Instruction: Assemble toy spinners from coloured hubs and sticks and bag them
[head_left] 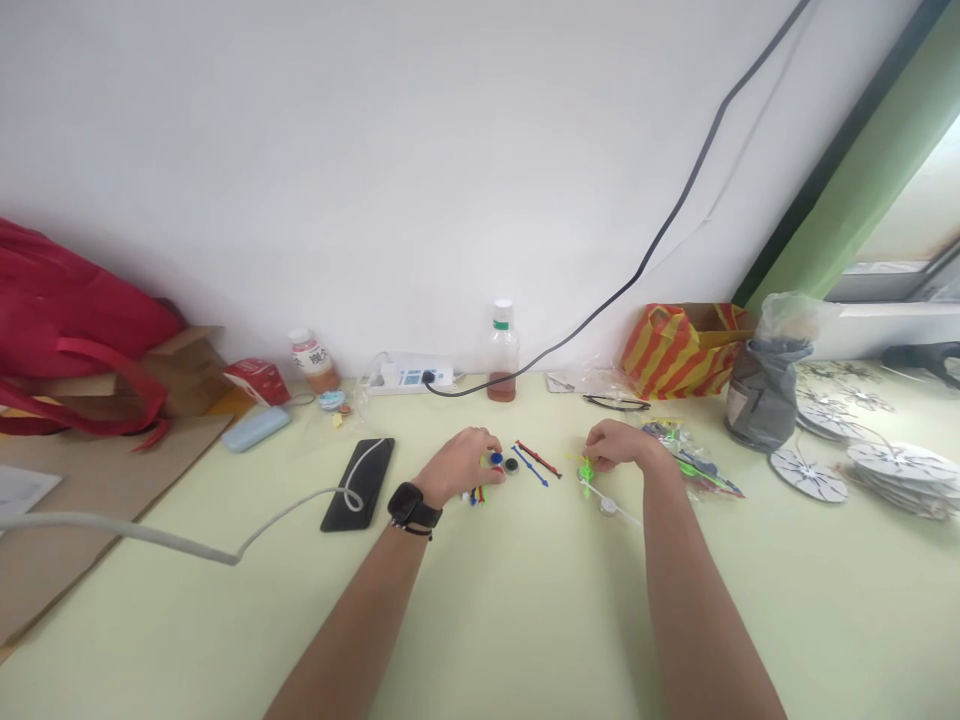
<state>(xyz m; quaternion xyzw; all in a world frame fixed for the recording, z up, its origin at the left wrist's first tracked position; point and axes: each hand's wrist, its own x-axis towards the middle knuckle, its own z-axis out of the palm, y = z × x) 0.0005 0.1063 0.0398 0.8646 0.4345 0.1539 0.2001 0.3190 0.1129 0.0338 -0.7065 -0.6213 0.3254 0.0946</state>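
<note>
My left hand [463,466], a dark watch on its wrist, is curved over small plastic parts, thumb and fingers apart. Between its fingertips is a small blue disc [496,458]; a black disc [511,465] lies just right of it. Several coloured strips [478,495] show partly under the hand. My right hand [613,444] is closed in a pinch at a bright green plastic piece [586,469], its fingertips partly hidden. Below that lies a white stick with a round part [608,506]. Between the hands lie a blue arrow-shaped stick [532,466] and a red one [540,459].
A black phone [358,485] with a white cable lies left. Against the wall stand a bottle [503,350], a power strip [411,375] and a striped bag [675,350]. Glasses [616,403], bagged plastic parts [697,465], a grey bag [763,395] and stacked white discs [904,475] lie right.
</note>
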